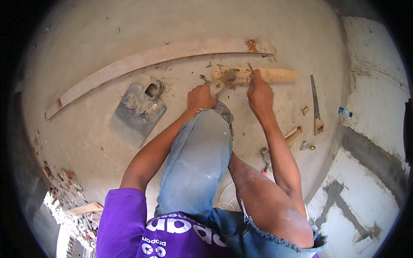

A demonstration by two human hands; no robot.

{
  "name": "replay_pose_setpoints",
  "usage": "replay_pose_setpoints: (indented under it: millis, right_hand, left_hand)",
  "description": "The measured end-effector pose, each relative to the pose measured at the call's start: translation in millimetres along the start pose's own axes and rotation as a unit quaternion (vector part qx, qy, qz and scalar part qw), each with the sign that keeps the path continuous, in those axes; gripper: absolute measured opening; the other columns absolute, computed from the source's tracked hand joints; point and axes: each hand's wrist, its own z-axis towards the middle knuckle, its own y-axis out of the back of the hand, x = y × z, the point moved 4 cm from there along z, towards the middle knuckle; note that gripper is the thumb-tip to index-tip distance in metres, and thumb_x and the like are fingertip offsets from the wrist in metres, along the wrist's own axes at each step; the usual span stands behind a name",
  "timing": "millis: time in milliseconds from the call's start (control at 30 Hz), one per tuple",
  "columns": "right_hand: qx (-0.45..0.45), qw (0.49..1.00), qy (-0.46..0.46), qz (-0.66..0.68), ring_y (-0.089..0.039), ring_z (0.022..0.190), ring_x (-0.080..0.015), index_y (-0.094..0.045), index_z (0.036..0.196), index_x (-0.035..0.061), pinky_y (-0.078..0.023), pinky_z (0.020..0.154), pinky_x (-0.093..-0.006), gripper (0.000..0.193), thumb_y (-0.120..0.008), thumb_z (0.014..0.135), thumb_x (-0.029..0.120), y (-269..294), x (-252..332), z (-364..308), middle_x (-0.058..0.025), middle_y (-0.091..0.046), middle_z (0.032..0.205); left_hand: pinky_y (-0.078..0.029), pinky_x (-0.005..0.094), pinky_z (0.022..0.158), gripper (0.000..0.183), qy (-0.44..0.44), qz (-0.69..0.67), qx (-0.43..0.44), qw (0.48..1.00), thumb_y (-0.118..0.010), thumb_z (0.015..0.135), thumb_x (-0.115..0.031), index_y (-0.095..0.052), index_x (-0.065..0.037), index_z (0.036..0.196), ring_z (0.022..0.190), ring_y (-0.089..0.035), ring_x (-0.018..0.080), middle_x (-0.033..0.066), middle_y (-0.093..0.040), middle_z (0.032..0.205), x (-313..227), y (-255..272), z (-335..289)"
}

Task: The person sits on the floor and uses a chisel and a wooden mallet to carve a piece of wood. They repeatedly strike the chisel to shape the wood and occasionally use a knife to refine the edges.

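Here, a dusty beige concrete floor [193, 28] lies beside a white, grey-patched wall [370, 51].
The left hand [201, 97] curls its fingers around the near end of a flat, tan, dirt-caked piece [222, 82], its far end overlapping a short, pale wooden board [279, 75]; the right hand [260, 93], fingers folded around a slim dark implement [251, 68], sits at the board's near edge, contact indeterminable.
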Motion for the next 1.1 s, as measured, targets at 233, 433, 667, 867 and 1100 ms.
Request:
replay_pose_setpoints:
  millis: [233, 433, 667, 867, 1100]
  right_hand:
    - [0.182, 0.921, -0.097, 0.33, -0.064, 0.081, -0.0489, -0.055, 0.109, 0.0011, -0.048, 0.076, -0.0533, 0.034, -0.043, 0.106, 0.033, -20.1, 6.3, -5.8, -0.0273, -0.066, 0.087]
    - [0.065, 0.984, -0.077, 0.149, -0.064, 0.086, -0.0489, -0.064, 0.105, 0.0033, -0.049, 0.075, -0.0549, 0.041, -0.044, 0.106, 0.039, -39.8, -1.6, -1.7, -0.028, -0.067, 0.087]
    - [0.014, 0.983, -0.083, 0.162, -0.063, 0.081, -0.0492, -0.064, 0.1, 0.0023, -0.047, 0.071, -0.0546, 0.041, -0.044, 0.106, 0.038, -47.9, 7.2, -6.7, -0.0278, -0.065, 0.08]
    - [0.063, 0.984, -0.059, 0.153, -0.065, 0.082, -0.0486, -0.066, 0.102, 0.0051, -0.049, 0.072, -0.0577, 0.04, -0.044, 0.105, 0.039, -46.1, 6.7, -8.7, -0.0271, -0.067, 0.082]
    - [0.084, 0.989, -0.02, 0.119, -0.065, 0.084, -0.0479, -0.066, 0.101, 0.0052, -0.049, 0.074, -0.057, 0.041, -0.044, 0.105, 0.04, -39.9, 6.8, -5.4, -0.0264, -0.068, 0.084]
  left_hand:
    - [-0.055, 0.0465, 0.08, 0.045, -0.008, -0.004, -0.04, 0.999, -0.077, 0.078, -0.024, -0.064, 0.001, 0.113, 0.091, -0.071, 0.0374, 0.0232, -0.072, 0.093, -4.0, -2.7, -5.0]
    - [-0.056, 0.0464, 0.075, 0.04, -0.029, 0.008, -0.073, 0.997, -0.077, 0.076, -0.022, -0.063, 0.0, 0.106, 0.085, -0.072, 0.0376, 0.0229, -0.072, 0.087, -4.5, -2.2, -7.4]
    - [-0.056, 0.0466, 0.076, 0.042, -0.038, 0.009, -0.056, 0.998, -0.077, 0.076, -0.022, -0.063, 0.0, 0.108, 0.086, -0.072, 0.0372, 0.0228, -0.072, 0.088, -2.1, -5.4, -4.0]
    - [-0.056, 0.0453, 0.078, 0.044, -0.008, 0.016, -0.031, 0.999, -0.078, 0.077, -0.023, -0.063, 0.0, 0.112, 0.09, -0.072, 0.0359, 0.021, -0.073, 0.092, -5.0, -5.1, -3.5]
    - [-0.056, 0.0452, 0.079, 0.044, -0.002, 0.011, -0.024, 1.0, -0.077, 0.077, -0.022, -0.062, 0.0, 0.112, 0.092, -0.071, 0.036, 0.0217, -0.072, 0.095, -4.9, -3.6, -3.0]
